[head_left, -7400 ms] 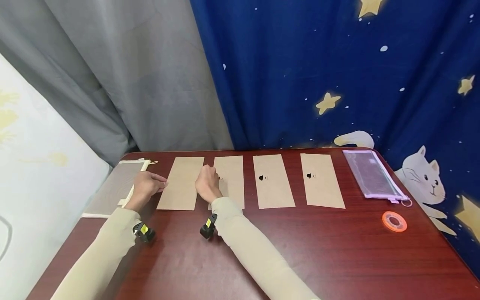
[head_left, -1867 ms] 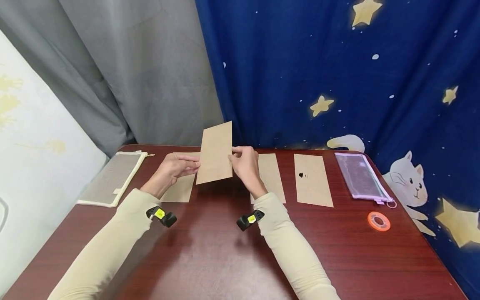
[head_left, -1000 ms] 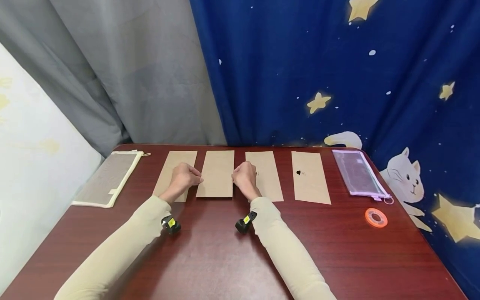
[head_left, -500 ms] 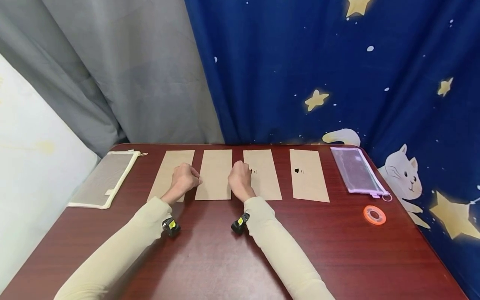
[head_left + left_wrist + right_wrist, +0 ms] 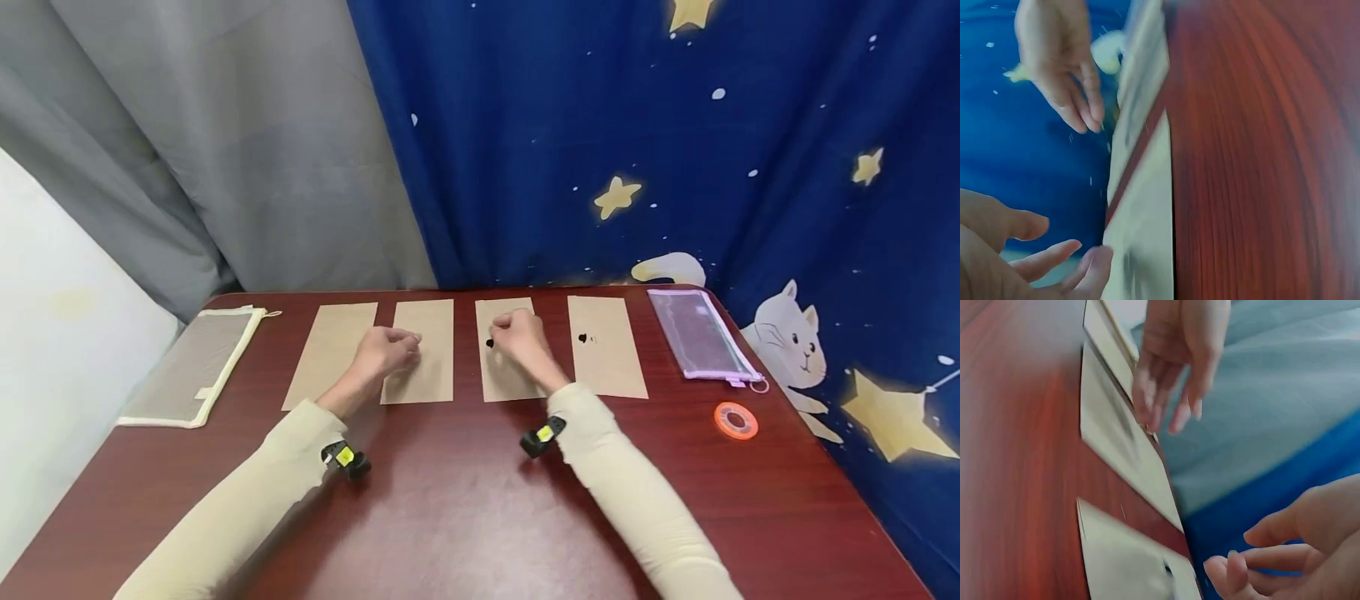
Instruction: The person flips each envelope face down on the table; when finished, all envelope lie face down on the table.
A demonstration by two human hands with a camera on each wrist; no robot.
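Now, your left hand (image 5: 386, 352): loose, holding nothing, over the second kraft envelope (image 5: 420, 350).
Right hand (image 5: 520, 337): fingers relaxed, empty, above the third kraft envelope (image 5: 501, 379), at 3 o'clock.

A dark red wooden table (image 5: 465, 517) stands before a grey curtain (image 5: 225, 142) and a blue star-patterned curtain (image 5: 675, 150). At far left lies a mesh pouch (image 5: 191, 367), at far right a purple zip pouch (image 5: 697, 335). An orange ring, possibly tape (image 5: 736, 420), sits nearer.
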